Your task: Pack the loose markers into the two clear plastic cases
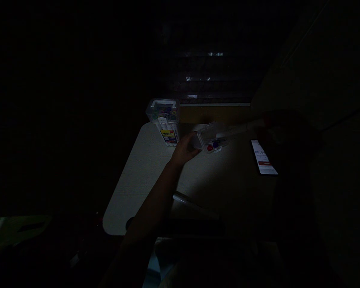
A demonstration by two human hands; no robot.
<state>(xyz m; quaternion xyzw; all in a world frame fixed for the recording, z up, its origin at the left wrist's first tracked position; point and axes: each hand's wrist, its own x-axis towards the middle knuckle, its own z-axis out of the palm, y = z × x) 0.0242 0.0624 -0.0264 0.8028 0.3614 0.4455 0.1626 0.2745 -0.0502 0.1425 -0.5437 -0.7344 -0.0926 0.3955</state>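
Observation:
The room is very dark. My left hand [186, 150] reaches over a small pale table [144, 180] and grips the left end of a small clear plastic box [211, 140], which holds red and blue round-headed pieces. My right hand [273, 126] is a dark shape at the right, beside the box's far end. A pale slim thing [243, 128] runs from that hand toward the box. Its fingers are lost in shadow.
A taller clear container [165, 120] with a handle, coloured pieces and a yellow label stands upright at the table's back left. A lit phone [264, 158] lies on the right. Window blinds [204, 76] hang behind. A dark object [195, 210] lies near the front edge.

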